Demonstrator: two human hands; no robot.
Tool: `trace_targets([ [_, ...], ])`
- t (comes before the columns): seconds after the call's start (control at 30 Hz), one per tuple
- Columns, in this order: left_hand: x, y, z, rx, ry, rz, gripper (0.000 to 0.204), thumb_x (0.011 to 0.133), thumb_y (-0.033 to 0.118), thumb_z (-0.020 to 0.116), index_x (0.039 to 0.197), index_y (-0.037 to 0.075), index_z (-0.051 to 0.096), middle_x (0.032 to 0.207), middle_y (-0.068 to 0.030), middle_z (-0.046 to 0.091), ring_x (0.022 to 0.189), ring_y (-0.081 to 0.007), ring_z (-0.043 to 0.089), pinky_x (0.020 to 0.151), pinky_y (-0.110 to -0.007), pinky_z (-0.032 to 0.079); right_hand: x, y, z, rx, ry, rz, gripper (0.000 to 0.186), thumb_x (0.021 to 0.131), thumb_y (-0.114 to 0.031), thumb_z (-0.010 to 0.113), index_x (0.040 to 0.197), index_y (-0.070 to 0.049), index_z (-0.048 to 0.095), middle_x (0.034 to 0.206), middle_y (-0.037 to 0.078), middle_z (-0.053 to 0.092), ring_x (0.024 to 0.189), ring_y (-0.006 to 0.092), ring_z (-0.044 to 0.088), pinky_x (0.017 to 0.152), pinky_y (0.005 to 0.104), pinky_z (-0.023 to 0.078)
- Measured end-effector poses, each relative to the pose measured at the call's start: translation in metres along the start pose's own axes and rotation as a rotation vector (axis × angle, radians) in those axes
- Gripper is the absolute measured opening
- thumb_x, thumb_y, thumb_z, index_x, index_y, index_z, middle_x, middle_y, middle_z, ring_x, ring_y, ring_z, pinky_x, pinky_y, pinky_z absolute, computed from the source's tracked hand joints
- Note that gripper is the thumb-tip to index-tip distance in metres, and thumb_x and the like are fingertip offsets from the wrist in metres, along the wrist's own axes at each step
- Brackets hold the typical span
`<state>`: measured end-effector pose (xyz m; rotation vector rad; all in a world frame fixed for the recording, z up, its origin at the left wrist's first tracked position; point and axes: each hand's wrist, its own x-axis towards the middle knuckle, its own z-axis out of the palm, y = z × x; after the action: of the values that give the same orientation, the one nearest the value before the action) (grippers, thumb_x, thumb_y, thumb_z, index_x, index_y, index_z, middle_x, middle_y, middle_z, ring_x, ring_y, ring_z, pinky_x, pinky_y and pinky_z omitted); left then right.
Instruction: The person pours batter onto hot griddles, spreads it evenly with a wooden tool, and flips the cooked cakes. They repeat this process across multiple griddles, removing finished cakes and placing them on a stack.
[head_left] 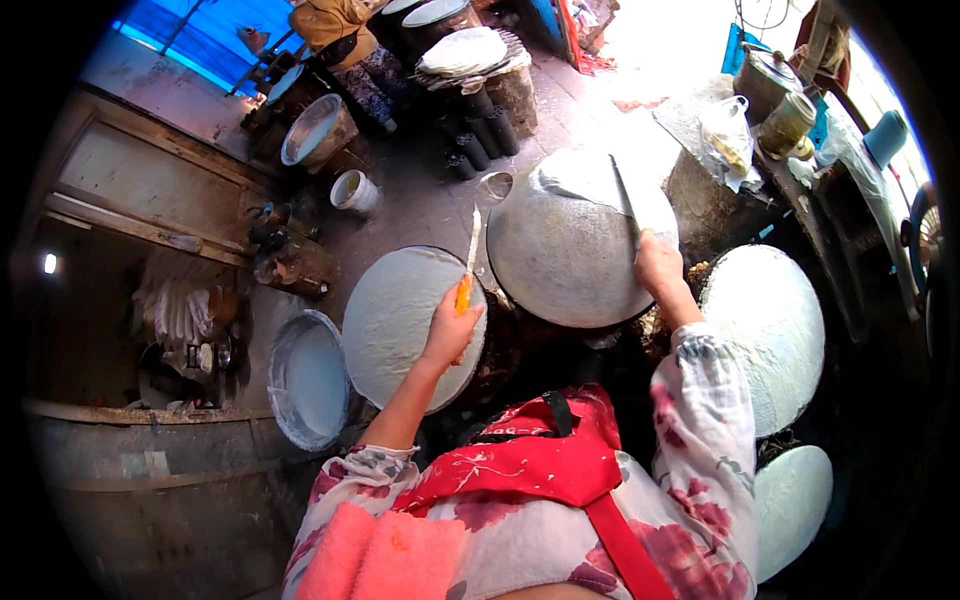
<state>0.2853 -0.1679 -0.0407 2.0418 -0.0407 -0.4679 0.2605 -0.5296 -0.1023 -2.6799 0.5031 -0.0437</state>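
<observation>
My left hand [452, 328] is closed around the orange handle of a narrow spatula [474, 240], whose pale-smeared blade points away from me. It hovers over the right edge of a round griddle coated with a white sheet of batter [395, 325]. My right hand [660, 265] grips a long, thin, dark blade [624, 195] at the right rim of the middle griddle [560, 262]. Most of that griddle's grey surface is bare. A thin white sheet [580, 178] lies over its far part, beside the blade; glare washes out its far edge.
More white-coated griddles stand at my right [765, 340] and lower right [795, 510]. A metal basin of whitish liquid [312, 385] is at left, with a white bucket [355, 192] beyond. Stacked flat white sheets [462, 52] lie farther off, near another person [350, 60]. A bag [728, 135] hangs right.
</observation>
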Motion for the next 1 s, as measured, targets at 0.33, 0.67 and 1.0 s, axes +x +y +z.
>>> trace_targets([
  [0.33, -0.027, 0.016, -0.010, -0.443, -0.100, -0.163, 0.032, 0.091, 0.015, 0.055, 0.120, 0.008, 0.042, 0.070, -0.0016, 0.047, 0.043, -0.0071, 0.042, 0.038, -0.022, 0.035, 0.014, 0.003, -0.008, -0.102, -0.099, -0.120, 0.027, 0.087, -0.003, 0.043, 0.114, 0.001, 0.046, 0.080, 0.021, 0.065, 0.072, 0.0348, 0.066, 0.064, 0.0444, 0.052],
  [0.67, -0.055, 0.001, -0.029, -0.517, -0.103, -0.214, 0.022, 0.094, 0.021, 0.051, 0.111, 0.010, 0.043, 0.068, -0.0034, 0.048, 0.042, -0.0101, 0.045, 0.038, -0.023, 0.038, -0.013, -0.019, -0.021, -0.219, -0.179, -0.347, 0.043, 0.084, -0.003, 0.047, 0.126, 0.005, 0.044, 0.076, 0.018, 0.066, 0.063, 0.0307, 0.065, 0.057, 0.0425, 0.052],
  [1.0, -0.077, 0.007, -0.034, -0.558, -0.053, -0.332, 0.021, 0.094, 0.022, 0.052, 0.108, 0.010, 0.045, 0.066, -0.0020, 0.048, 0.041, -0.0091, 0.045, 0.037, -0.021, 0.037, -0.043, 0.000, -0.030, -0.215, -0.220, -0.758, 0.043, 0.083, 0.002, 0.042, 0.126, 0.007, 0.043, 0.070, 0.016, 0.064, 0.059, 0.0306, 0.063, 0.053, 0.0417, 0.050],
])
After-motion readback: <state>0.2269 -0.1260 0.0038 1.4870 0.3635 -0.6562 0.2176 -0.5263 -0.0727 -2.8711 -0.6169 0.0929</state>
